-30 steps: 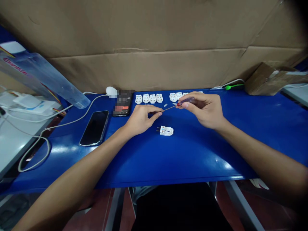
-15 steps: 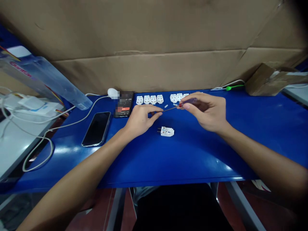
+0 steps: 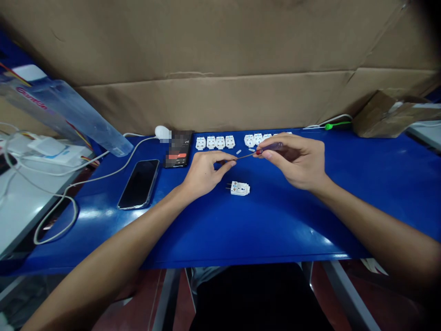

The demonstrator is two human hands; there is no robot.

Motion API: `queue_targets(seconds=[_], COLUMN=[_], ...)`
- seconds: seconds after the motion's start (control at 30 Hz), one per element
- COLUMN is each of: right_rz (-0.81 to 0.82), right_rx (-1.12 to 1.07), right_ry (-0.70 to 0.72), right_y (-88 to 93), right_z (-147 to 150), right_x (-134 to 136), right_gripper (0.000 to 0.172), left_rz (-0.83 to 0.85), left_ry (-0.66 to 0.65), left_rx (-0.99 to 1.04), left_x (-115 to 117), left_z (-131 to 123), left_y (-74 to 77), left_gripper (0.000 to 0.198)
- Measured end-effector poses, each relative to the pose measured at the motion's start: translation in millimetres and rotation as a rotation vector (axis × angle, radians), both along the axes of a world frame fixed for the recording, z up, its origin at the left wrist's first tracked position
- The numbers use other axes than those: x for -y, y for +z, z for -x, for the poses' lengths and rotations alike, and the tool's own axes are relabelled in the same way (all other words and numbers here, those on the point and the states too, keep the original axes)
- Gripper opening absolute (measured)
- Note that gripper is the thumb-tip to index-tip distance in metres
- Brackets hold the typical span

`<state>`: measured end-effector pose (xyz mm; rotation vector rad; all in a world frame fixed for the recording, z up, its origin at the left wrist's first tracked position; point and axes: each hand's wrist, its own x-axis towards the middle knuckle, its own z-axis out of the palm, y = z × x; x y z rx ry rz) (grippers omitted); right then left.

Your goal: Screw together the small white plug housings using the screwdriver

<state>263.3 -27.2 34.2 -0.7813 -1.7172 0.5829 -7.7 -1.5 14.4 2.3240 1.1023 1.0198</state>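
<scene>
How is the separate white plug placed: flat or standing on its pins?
Flat: the plug has its pins pointing left, along the table.

Creased brown cardboard (image 3: 206, 50) walls off the far side of a glossy blue worktop (image 3: 213, 230), its surface catching white glints of light (image 3: 320, 236) near the front edge. From here, a pale table (image 3: 20, 220) flanks the worktop's left end; grey metal legs (image 3: 347, 294) stand beneath the worktop, on dark red flooring (image 3: 182, 303).

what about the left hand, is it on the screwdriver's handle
No, the right hand holds the handle, while the left hand is at the tip end of the shaft.
</scene>
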Motion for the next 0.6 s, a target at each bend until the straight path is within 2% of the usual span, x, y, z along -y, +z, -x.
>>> queue_targets(seconds=[0.1, 0.2, 0.33, 0.43, 0.5, 0.6], right_rz=[-0.034, -0.037, -0.036, -0.042, -0.047, -0.064], right_rx=[0.024, 0.072, 0.09, 0.037, 0.011, 0.002], right_ry=[0.001, 0.008, -0.02, -0.058, -0.088, -0.132], right_y=[3.3, 4.4, 2.5, 2.1, 3.1, 5.6], right_z=[0.4, -0.6, -3.6, -7.0, -9.6, -13.0], right_x=[2.3, 2.3, -2.6, -8.4, -11.8, -14.5], right_gripper=[0.011, 0.01, 0.011, 0.013, 0.016, 0.017], left_rz=[-0.099, -0.126, -0.042, 0.053, 0.079, 0.071], left_ry=[-0.022, -0.072, -0.038, 0.041, 0.098, 0.14], left_rx=[-0.013, -0.03, -0.015, 0.03, -0.023, -0.186], left_x=[-0.7, -1.0, -3.6, -14.0, -25.5, -44.9], left_z=[0.0, 0.5, 2.2, 2.8, 0.3, -10.4], left_y=[-2.1, -3.4, -3.2, -2.8, -1.7, 1.7], left_gripper=[0.018, 0.018, 0.046, 0.028, 0.019, 0.016])
